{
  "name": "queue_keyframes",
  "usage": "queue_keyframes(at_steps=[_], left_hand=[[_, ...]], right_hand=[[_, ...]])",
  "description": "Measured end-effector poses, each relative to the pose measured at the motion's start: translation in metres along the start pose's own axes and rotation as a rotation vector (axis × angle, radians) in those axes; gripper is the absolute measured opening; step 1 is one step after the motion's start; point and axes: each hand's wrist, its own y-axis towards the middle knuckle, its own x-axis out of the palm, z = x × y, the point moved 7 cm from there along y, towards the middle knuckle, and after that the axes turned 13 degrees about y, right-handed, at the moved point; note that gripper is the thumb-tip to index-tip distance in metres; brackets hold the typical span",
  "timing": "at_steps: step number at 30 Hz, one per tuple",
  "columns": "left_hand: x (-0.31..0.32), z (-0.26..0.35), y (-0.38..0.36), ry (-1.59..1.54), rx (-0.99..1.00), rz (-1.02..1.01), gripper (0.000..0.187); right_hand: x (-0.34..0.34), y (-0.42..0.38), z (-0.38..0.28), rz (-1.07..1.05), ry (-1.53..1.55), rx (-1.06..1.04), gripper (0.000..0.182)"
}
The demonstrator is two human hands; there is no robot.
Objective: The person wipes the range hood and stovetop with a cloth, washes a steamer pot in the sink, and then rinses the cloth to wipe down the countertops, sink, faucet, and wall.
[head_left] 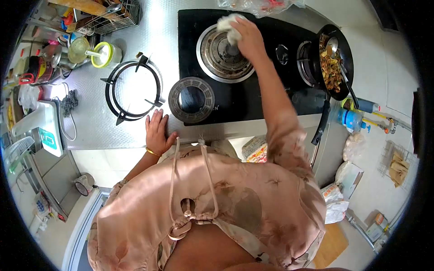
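At the left, a black pan support (109, 92) lies on the metal table (88, 131), off the hob (244, 101). Just beside it the left hand (158, 131) rests palm down near the table edge, fingers a little spread, holding nothing. Next comes a slotted ring (174, 100), lying partly over the hob's left edge. Beyond it the uncovered burner (225, 53) shows brown stains, and at its upper rim the right hand (250, 39) has its fingers bent over a bunched pale cloth (229, 28). The step in hand looks like wiping that rim; a next pass would call for firm pressure and a steady grip following the curve. Farthest right, a wok (348, 67) with food (331, 74) and a spoon (332, 45) sits over the other burner.
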Motion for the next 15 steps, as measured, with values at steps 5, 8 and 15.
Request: queue_keyframes(at_steps=[5, 8, 15], left_hand=[[0.001, 0.0, 0.001, -0.021, -0.014, -0.022, 0.061], [0.001, 0.001, 0.002, -0.007, -0.009, -0.018, 0.06], [0.006, -0.004, -0.003, -0.002, 0.007, 0.015, 0.059]], right_hand=[[0.035, -0.002, 0.089, -0.348, 0.111, 0.414, 0.041], [0.008, -0.054, 0.099, -0.226, 0.016, 0.396, 0.041], [0.01, -0.14, -0.003, -0.127, -0.124, 0.485, 0.04]])
